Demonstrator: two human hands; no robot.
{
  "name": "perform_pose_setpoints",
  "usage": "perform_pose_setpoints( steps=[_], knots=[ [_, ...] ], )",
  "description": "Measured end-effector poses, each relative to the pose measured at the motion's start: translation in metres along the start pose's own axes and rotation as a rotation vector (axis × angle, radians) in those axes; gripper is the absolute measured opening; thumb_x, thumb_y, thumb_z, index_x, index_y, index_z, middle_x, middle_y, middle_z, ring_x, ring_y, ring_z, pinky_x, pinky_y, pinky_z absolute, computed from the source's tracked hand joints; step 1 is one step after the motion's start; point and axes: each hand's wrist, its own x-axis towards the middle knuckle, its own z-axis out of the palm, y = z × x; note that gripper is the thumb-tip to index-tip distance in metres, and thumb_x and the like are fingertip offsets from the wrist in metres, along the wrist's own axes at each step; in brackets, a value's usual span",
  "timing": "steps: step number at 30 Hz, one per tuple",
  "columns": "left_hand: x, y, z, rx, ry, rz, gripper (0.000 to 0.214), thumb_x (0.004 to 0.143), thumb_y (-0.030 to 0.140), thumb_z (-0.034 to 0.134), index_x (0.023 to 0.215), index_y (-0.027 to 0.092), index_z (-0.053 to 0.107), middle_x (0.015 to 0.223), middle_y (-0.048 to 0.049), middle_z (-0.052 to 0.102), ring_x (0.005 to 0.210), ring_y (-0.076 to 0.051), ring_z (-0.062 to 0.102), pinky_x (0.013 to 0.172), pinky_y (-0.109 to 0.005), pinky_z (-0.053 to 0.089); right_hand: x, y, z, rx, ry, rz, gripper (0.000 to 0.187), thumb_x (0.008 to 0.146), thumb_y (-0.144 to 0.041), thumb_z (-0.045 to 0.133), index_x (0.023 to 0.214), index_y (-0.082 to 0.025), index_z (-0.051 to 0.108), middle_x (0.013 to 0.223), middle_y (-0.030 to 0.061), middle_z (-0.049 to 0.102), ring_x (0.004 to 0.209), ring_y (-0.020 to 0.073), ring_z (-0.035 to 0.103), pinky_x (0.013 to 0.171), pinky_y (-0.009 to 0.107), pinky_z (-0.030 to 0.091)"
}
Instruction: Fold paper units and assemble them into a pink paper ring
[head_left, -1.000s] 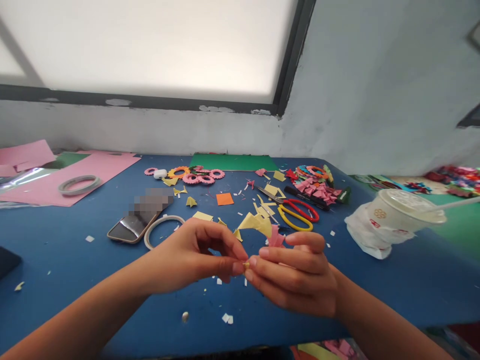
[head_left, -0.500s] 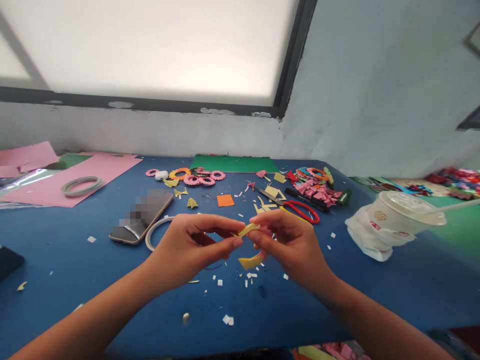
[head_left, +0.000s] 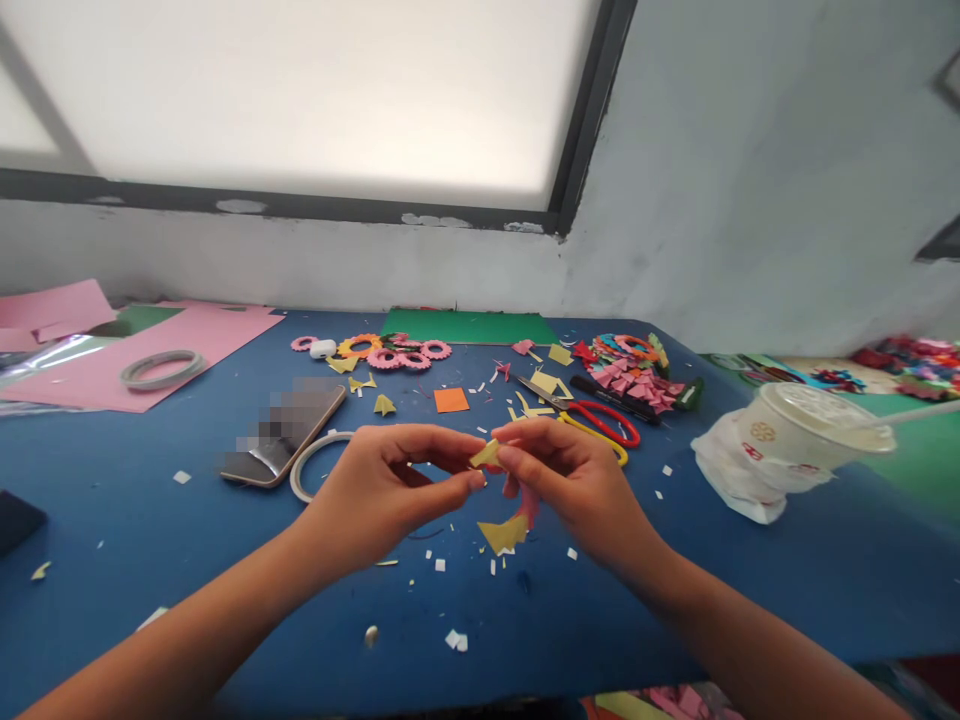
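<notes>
My right hand pinches a small folded piece of yellow paper between thumb and index finger. My left hand is curled at the other end of that piece, its index fingertip on the paper and its thumb just below. Under the right hand's fingers hangs a curved pink paper piece with a flared yellow paper end. The right fingers partly cover where these papers meet. Just beyond the right hand lie scissors with red and yellow handles.
White paper scraps dot the blue table. A phone and a tape roll lie left; a bagged cup with a straw stands right. Farther back are an orange square, scalloped paper rings and a black pen.
The folded yellow paper has shifted slightly left and tilted between the fingertips. My left thumb has parted from it a little. The hanging yellow end has turned and shows more of its face.
</notes>
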Motion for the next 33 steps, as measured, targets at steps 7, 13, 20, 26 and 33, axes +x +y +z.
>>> perform_pose_setpoints(
  steps=[7,13,20,26,33],
  knots=[
    [0.004,-0.003,-0.001,0.088,-0.006,0.018,0.026,0.071,0.03,0.069,0.094,0.018,0.069,0.082,-0.0046,0.071,0.063,-0.014,0.064,0.053,-0.021,0.055,0.005,0.004,-0.002,0.088,-0.023,0.093,0.018,0.074,-0.03,0.067,0.079,-0.019,0.055,0.064,-0.003,0.065,0.047,0.007,0.058,0.041,0.016,0.048],
    [0.002,-0.007,0.003,0.187,0.101,0.174,0.015,0.071,0.023,0.067,0.086,0.019,0.072,0.078,-0.0033,0.071,0.062,-0.013,0.064,0.052,-0.018,0.053,0.002,0.002,0.001,0.137,-0.02,0.126,0.018,0.073,-0.03,0.068,0.075,-0.019,0.054,0.059,-0.0041,0.063,0.05,0.0086,0.061,0.042,0.016,0.047],
    [0.001,-0.009,0.008,0.058,0.11,0.106,0.018,0.071,0.027,0.068,0.086,0.018,0.071,0.075,-0.0046,0.071,0.056,-0.014,0.064,0.049,-0.02,0.054,0.0,0.004,0.003,0.152,-0.039,0.129,0.02,0.073,-0.029,0.068,0.069,-0.018,0.052,0.062,-0.0015,0.066,0.058,0.0098,0.064,0.049,0.017,0.048],
    [0.002,-0.009,0.009,-0.027,0.079,0.028,0.015,0.07,0.025,0.07,0.083,0.018,0.072,0.07,-0.0026,0.071,0.053,-0.012,0.064,0.049,-0.019,0.055,0.001,0.003,0.004,0.207,-0.064,0.142,0.024,0.07,-0.029,0.07,0.067,-0.018,0.05,0.06,-0.0023,0.064,0.052,0.0075,0.06,0.047,0.017,0.048],
    [0.004,-0.012,0.009,-0.247,0.03,-0.032,0.013,0.071,0.022,0.069,0.083,0.017,0.071,0.072,-0.0031,0.071,0.067,-0.016,0.068,0.054,-0.02,0.057,0.003,0.005,0.005,0.227,-0.077,0.149,0.024,0.072,-0.031,0.068,0.067,-0.019,0.048,0.058,-0.005,0.061,0.045,0.0058,0.055,0.042,0.016,0.044]
  ],
)
